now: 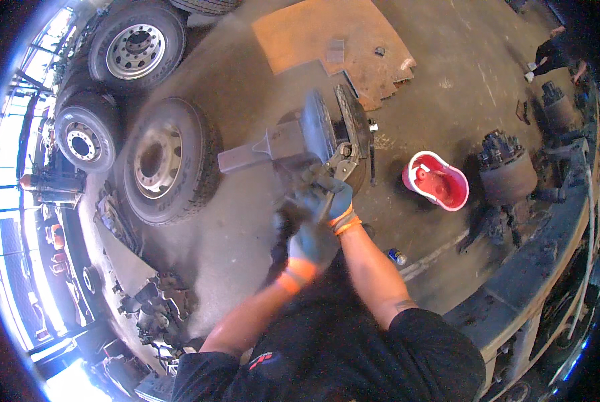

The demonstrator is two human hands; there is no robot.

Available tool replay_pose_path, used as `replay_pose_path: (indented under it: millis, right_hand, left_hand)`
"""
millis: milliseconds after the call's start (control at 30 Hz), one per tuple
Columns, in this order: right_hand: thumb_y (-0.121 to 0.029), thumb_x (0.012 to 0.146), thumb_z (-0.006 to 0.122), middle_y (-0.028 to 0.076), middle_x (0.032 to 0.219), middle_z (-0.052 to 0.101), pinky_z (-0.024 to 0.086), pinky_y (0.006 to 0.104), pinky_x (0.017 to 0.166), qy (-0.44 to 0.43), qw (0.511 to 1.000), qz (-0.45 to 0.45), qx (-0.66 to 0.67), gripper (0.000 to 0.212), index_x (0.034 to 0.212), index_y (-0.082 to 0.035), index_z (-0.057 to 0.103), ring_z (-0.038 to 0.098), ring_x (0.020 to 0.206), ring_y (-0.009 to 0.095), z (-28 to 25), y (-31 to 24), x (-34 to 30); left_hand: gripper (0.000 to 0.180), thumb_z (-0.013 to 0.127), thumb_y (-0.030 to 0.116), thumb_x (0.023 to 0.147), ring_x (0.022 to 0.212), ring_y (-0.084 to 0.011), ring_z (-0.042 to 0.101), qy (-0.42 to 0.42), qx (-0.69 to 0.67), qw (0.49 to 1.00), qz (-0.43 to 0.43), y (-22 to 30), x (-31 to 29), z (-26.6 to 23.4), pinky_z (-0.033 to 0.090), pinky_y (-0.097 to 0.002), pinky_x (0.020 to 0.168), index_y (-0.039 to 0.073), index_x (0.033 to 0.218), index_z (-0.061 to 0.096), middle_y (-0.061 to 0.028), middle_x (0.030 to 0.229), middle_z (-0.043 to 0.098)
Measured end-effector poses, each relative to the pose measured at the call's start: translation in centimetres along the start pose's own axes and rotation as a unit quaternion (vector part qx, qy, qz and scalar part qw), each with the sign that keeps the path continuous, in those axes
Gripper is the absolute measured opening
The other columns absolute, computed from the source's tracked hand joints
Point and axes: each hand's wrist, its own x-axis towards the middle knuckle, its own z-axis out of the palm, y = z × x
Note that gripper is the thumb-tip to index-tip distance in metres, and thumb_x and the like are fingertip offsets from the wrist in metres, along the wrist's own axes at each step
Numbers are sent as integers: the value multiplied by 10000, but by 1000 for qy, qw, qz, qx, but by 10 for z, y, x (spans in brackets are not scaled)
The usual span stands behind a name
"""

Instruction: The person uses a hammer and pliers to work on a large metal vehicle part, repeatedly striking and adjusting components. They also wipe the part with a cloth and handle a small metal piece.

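Observation:
In front of me stands a large grey bench vise (pixel 266 149) with broad upright jaws. Locking pliers (pixel 343 161) rest against the near side of the jaws, their head beside the jaw edge. My right hand (pixel 335 193), in a grey-blue glove with an orange cuff, is closed round the pliers' handles. Just below and to its left, my left hand (pixel 312 242) wears the same kind of glove. Motion smears that hand, and its fingers are hidden, so I cannot make out whether it holds anything.
Truck wheels (pixel 158 161) stand at the left. A brown sheet (pixel 300 33) lies beyond the vise. To the right are a pink-red bucket (pixel 437 181), a blue can (pixel 397 256) and a heavy hub assembly (pixel 507 174). A person (pixel 560 57) is at the far right.

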Motion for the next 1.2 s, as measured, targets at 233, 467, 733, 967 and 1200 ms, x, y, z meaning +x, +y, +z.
replay_pose_path:
  millis: [233, 467, 733, 967, 1200]
  right_hand:
    - [-91, 812, 611, 71, 845, 579, 493, 417, 853, 15, 995, -1, 103, 157, 966, -77, 584, 575, 851, 258, 6, 5, 4]
    - [-124, 824, 625, 4, 681, 419, 410, 333, 634, 24, 994, 19, 101, 116, 804, -124, 510, 420, 654, 162, 7, 12, 6]
    - [-134, 895, 565, 125, 1043, 643, 486, 461, 923, -99, 989, 105, 31, 232, 1114, -56, 577, 612, 1016, 296, -10, -8, 2]
    - [-102, 862, 547, 202, 1276, 546, 436, 477, 1011, -78, 989, 127, -9, 389, 1240, -16, 523, 543, 1162, 356, -32, -7, 0]
    - [-51, 816, 526, 206, 1232, 556, 411, 501, 1033, -65, 996, 60, 28, 400, 1212, 9, 529, 523, 1168, 376, -37, 2, 6]
  left_hand:
    - [229, 511, 353, 934, 571, -195, 460, -183, -165, 883, -400, 2, 2, -44, 392, -354, 505, 134, 882, 553, -2, 676, 483]
    - [197, 559, 240, 925, 783, -214, 537, -79, 443, 852, 268, 41, 40, -55, 460, -351, 636, 87, 1049, 570, -67, 892, 553]
    - [253, 519, 227, 973, 725, -138, 538, -213, -101, 927, -292, 33, 37, -54, 463, -284, 628, 36, 1130, 576, -25, 882, 578]
    - [211, 522, 219, 974, 743, -102, 562, -137, 93, 983, -74, 11, 82, -55, 479, -264, 625, 37, 1009, 624, -19, 855, 630]
    - [201, 560, 205, 948, 730, -107, 544, -50, 101, 991, -76, 24, 42, -35, 476, -272, 627, 18, 1015, 587, -33, 900, 614]
